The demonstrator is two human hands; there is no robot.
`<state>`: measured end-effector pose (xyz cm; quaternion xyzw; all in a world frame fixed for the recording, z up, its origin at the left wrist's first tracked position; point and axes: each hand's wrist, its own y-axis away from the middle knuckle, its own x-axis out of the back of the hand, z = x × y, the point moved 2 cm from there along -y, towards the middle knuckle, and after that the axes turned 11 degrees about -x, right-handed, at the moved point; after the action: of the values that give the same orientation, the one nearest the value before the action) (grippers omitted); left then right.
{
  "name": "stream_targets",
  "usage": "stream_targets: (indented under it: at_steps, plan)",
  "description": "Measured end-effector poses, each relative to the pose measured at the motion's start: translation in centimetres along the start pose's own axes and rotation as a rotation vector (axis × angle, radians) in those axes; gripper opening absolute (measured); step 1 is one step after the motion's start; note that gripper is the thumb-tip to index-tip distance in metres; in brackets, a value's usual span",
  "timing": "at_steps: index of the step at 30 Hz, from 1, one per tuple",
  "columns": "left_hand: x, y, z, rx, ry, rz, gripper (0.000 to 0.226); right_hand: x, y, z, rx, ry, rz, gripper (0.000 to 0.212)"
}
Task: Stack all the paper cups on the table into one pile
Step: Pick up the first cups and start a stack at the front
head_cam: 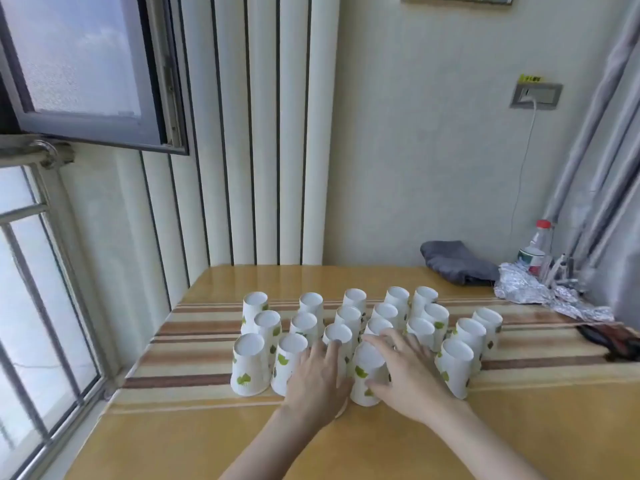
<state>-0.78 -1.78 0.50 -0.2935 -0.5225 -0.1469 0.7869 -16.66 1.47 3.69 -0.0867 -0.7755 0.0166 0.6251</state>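
Several white paper cups with green leaf prints stand upside down in rows on the yellow table (207,441). My right hand (403,372) wraps around the front-row cup (365,370) near the middle, thumb low on its side and fingers over its top. My left hand (317,375) rests on a neighbouring front cup that it almost wholly hides; only a bit of rim shows below my wrist. Other front cups stand at the far left (249,365), beside it (289,360) and at the right (455,367).
A striped runner (194,327) lies under the cups. At the back right lie a grey cloth (457,261), crumpled foil (533,289) and a red-capped bottle (538,247). A dark object (613,341) sits at the right edge. A window borders the table's left side.
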Motion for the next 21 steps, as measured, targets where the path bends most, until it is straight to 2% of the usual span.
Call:
stream_targets:
  at_steps: [4, 8, 10, 13, 16, 21]
  plan:
    - [0.5, 1.0, 0.2, 0.002, 0.104, 0.043, 0.053, 0.0, 0.4, -0.3, -0.012, -0.016, 0.02, 0.067]
    - [2.1, 4.3, 2.4, -0.119, 0.146, 0.059, 0.053, -0.3, 3.5, -0.3, 0.015, -0.01, 0.07, 0.066]
    - [2.4, 5.6, 3.8, -0.162, 0.156, 0.004, 0.055, -0.1, 5.7, 0.0, 0.018, -0.051, 0.069, 0.071]
    - [2.0, 6.7, 5.8, -0.212, 0.162, -0.079, 0.056, -0.6, 9.4, 0.6, 0.02, -0.15, -0.001, 0.076]
    - [1.1, 7.3, 7.2, -0.234, 0.197, -0.117, 0.054, -1.7, 12.4, 1.8, -0.067, -0.317, -0.121, 0.083]
    - [0.3, 7.3, 7.5, -0.248, 0.227, -0.133, 0.058, -3.0, 14.3, 2.8, -0.125, -0.38, -0.181, 0.082]
